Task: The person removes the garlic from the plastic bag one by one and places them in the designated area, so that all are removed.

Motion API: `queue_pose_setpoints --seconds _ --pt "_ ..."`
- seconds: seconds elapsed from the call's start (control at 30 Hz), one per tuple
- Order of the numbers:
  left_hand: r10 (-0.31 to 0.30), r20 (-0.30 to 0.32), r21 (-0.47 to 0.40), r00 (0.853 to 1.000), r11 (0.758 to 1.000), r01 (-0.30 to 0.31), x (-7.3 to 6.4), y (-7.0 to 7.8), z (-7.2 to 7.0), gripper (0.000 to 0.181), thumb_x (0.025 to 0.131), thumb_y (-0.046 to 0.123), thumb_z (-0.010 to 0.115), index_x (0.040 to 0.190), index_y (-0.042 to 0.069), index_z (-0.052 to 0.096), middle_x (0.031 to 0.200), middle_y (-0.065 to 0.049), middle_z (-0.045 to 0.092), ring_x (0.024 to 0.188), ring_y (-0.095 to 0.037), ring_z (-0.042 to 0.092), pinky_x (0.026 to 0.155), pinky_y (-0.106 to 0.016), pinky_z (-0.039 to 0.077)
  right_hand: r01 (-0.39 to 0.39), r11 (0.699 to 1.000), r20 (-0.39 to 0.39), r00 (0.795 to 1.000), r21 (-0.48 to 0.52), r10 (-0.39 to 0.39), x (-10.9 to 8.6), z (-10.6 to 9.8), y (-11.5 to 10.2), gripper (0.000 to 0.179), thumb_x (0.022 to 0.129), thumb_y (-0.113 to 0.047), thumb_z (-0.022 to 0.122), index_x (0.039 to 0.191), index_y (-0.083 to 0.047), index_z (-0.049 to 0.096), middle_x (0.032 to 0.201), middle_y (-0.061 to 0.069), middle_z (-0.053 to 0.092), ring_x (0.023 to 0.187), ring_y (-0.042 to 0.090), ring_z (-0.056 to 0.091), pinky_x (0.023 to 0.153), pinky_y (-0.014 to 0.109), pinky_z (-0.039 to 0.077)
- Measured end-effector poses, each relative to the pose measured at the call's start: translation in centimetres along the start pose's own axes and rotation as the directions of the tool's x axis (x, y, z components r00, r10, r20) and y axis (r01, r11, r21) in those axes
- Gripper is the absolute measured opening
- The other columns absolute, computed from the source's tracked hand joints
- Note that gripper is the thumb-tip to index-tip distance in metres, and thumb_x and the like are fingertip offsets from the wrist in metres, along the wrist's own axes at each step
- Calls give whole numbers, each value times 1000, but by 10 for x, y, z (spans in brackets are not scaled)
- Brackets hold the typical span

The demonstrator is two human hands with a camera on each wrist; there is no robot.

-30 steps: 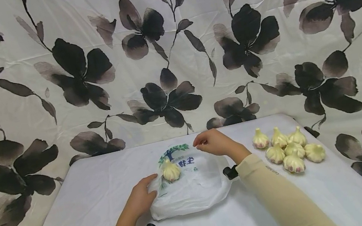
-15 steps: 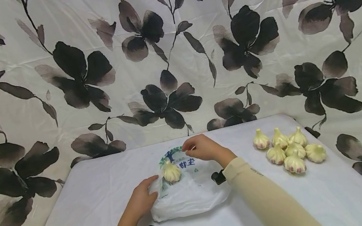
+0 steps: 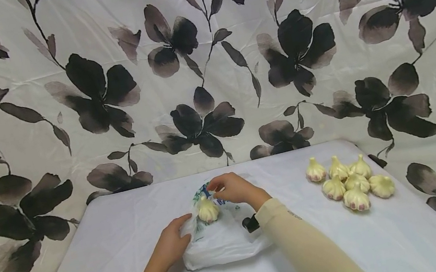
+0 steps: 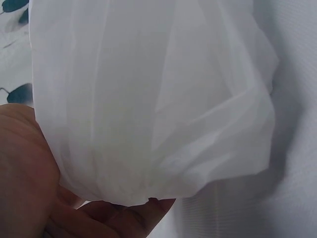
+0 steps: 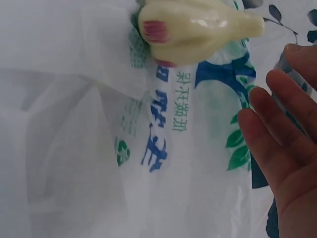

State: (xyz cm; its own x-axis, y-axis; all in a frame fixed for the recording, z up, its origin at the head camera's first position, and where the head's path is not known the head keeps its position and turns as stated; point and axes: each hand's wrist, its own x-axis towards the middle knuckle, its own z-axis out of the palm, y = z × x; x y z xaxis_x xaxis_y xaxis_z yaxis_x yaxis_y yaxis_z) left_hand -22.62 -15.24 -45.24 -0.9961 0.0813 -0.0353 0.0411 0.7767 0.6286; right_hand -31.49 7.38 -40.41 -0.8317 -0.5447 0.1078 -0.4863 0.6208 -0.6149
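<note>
A white plastic bag (image 3: 226, 247) with blue and green print lies on the table, its opening towards me hidden in folds. One garlic bulb (image 3: 208, 211) rests on the printed part of the bag, near its left side. My left hand (image 3: 169, 244) holds the bag's left edge, and in the left wrist view its fingers (image 4: 131, 218) curl under the plastic. My right hand (image 3: 233, 188) hovers over the bag just right of the bulb, holding nothing. In the right wrist view its fingers (image 5: 270, 131) are spread and relaxed, apart from the bulb's stem.
Several more garlic bulbs (image 3: 355, 182) sit in a cluster at the table's right side. A white cloth covers the table (image 3: 103, 253). Behind its far edge hangs a curtain (image 3: 232, 65) with dark flowers.
My right hand has moved left across the bag, towards the single garlic bulb. The left hand stays at the bag's edge, and the bulb has not moved on the bag.
</note>
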Motion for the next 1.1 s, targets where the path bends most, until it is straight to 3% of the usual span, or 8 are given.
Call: queue_pose_setpoints --seconds 0.2,0.4,0.6,0.83,1.1 --pt "7 7 -11 1000 1000 -7 0 -2 -2 55 91 6 57 144 11 45 148 -21 44 139 -43 37 111 -61 33 -30 1000 26 999 3 30 4 10 -4 34 92 -19 64 125 -21 65 128 -3 65 116 19 62 92 35 54" --pt "15 2 -1 1000 1000 -15 0 -1 -2 55 90 6 57 144 10 46 146 -21 45 138 -44 38 110 -61 34 23 999 59 998 -48 -20 7 20 -5 36 92 -22 64 128 -24 63 131 -4 63 119 21 61 98 34 52" --pt "19 6 3 1000 1000 -19 -1 -1 -2 55 89 5 58 143 9 46 146 -22 45 138 -43 38 111 -60 34 85 995 43 996 -55 -83 6 26 -3 26 93 -18 63 119 -18 65 121 -2 67 116 19 63 99 30 51" --pt "21 10 6 1000 1000 -21 0 0 -4 55 90 6 57 144 9 46 146 -22 45 138 -43 38 111 -60 33 56 996 -2 998 -70 -57 3 26 -3 10 90 -16 66 100 -19 68 105 -4 71 102 12 64 90 27 52" --pt "9 15 4 1000 1000 -9 0 -1 -3 56 90 5 57 144 8 45 147 -22 44 138 -43 37 111 -60 33 43 998 4 999 -52 -43 0 24 -2 16 90 -11 66 104 -16 71 103 -4 71 97 9 63 88 26 52"
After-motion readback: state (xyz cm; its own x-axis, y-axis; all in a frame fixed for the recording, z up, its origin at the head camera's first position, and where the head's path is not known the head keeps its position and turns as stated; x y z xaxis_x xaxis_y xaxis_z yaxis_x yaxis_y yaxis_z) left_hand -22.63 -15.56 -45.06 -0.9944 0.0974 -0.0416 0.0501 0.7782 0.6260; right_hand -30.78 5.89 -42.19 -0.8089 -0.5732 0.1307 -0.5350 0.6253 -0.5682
